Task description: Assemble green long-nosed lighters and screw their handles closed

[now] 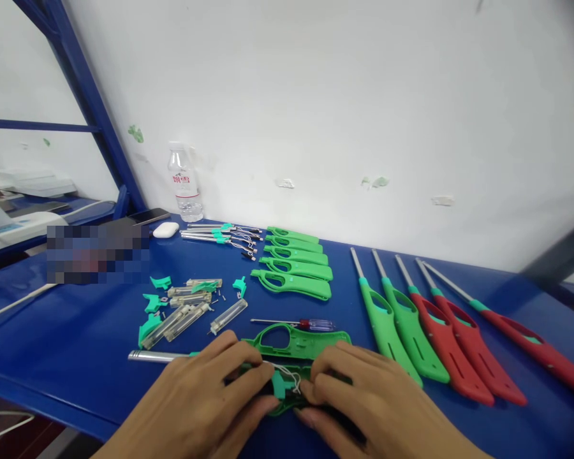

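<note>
At the table's front, my left hand (pixel 220 389) and my right hand (pixel 358 392) are both closed around an opened green lighter housing (pixel 280 408), one at each end. A teal trigger (pixel 280 385) and thin white wires (pixel 287 368) lie inside it, between my fingertips. My right fingertips touch or nearly touch the wires; the exact contact is hidden. Beyond my left hand, a silver lighter tube (pixel 155 357) sticks out to the left. Right behind my fingers rests the other green housing half (pixel 301 343), its inner side up.
A screwdriver (pixel 316 325) lies behind the housing half. Clear fuel tanks (pixel 228 316) and teal triggers (pixel 161 282) are scattered left. Green housings (pixel 294 285) and wired metal tubes (pixel 203 234) lie in rows at the back, near a water bottle (pixel 185 185). Assembled lighters (pixel 435 338) lie right.
</note>
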{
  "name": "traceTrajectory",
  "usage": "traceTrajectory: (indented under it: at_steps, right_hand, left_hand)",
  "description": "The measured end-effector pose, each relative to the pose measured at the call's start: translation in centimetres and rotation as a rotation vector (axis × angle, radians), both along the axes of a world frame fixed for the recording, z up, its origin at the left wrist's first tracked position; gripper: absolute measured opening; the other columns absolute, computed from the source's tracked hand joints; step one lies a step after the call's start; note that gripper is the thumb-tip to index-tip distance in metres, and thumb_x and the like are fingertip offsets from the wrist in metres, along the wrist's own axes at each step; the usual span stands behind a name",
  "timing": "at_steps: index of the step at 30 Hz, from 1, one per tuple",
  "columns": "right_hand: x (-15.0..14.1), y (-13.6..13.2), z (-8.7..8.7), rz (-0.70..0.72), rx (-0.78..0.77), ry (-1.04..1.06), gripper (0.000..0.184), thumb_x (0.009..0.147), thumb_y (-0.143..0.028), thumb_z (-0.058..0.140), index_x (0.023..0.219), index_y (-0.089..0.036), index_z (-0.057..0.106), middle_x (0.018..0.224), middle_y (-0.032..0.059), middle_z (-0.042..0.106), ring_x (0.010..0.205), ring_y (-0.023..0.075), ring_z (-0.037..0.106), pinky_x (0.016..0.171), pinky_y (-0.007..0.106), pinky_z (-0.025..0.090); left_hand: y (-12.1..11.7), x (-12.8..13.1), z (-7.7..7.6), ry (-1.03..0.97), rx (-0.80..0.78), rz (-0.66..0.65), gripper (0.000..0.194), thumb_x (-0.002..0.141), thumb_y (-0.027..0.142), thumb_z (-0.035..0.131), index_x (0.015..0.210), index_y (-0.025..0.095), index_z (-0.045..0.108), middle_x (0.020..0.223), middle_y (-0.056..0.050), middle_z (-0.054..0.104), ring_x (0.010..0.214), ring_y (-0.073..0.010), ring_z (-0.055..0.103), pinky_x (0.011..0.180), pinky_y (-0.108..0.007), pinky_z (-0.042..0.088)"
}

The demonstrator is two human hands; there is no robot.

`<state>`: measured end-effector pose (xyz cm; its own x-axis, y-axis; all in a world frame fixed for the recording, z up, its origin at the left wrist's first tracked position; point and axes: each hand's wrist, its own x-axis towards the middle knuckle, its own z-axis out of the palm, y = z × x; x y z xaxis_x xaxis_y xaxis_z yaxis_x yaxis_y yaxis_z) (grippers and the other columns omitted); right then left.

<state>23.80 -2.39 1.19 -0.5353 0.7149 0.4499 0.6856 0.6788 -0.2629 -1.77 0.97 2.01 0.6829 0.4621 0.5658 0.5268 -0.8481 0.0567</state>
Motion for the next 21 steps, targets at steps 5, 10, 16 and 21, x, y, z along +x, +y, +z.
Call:
traceTrajectory:
  at_steps: [5,10,16,21]
  right_hand:
    - [0.2,-0.1,0.0,0.004,-0.011,-0.018,0.017,0.09,-0.016,0.086,0.094,-0.023,0.07,0.09,-0.0022,0.072,0.079,0.0162,0.07,0.071,0.026,0.054]
    - [0.3,-0.2,-0.1,-0.003,-0.004,-0.015,0.014,0.094,-0.016,0.082,0.094,-0.023,0.07,0.091,-0.0015,0.073,0.079,0.0163,0.071,0.071,0.026,0.055]
    - [0.2,-0.1,-0.1,-0.017,-0.003,-0.017,0.019,0.09,-0.015,0.085,0.092,-0.023,0.068,0.089,-0.0032,0.072,0.078,0.0162,0.07,0.07,0.027,0.055]
    - [0.1,-0.1,0.1,-0.022,-0.013,-0.016,0.018,0.091,-0.014,0.083,0.092,-0.024,0.068,0.09,-0.003,0.072,0.08,0.0164,0.071,0.071,0.027,0.055]
  left_hand:
    - [1.3,-2.0,1.2,0.042,-0.021,0.074,0.032,0.11,0.013,0.045,0.11,0.027,0.074,0.103,-0.002,0.078,0.084,-0.0188,0.075,0.074,-0.027,0.061]
    - [2.6,-3.7,1.8,0.125,-0.098,0.046,0.038,0.106,0.013,0.047,0.1,0.03,0.081,0.093,0.0,0.08,0.073,-0.0168,0.078,0.068,-0.024,0.059]
    - [2.4,-3.6,2.1,0.173,-0.217,-0.006,0.041,0.1,0.006,0.052,0.095,0.032,0.083,0.088,0.001,0.079,0.071,-0.0148,0.077,0.063,-0.019,0.055]
    - [2.0,-2.6,1.4,0.06,-0.204,0.076,0.019,0.105,0.032,0.066,0.101,0.03,0.085,0.089,-0.005,0.077,0.082,-0.0185,0.075,0.073,-0.021,0.058]
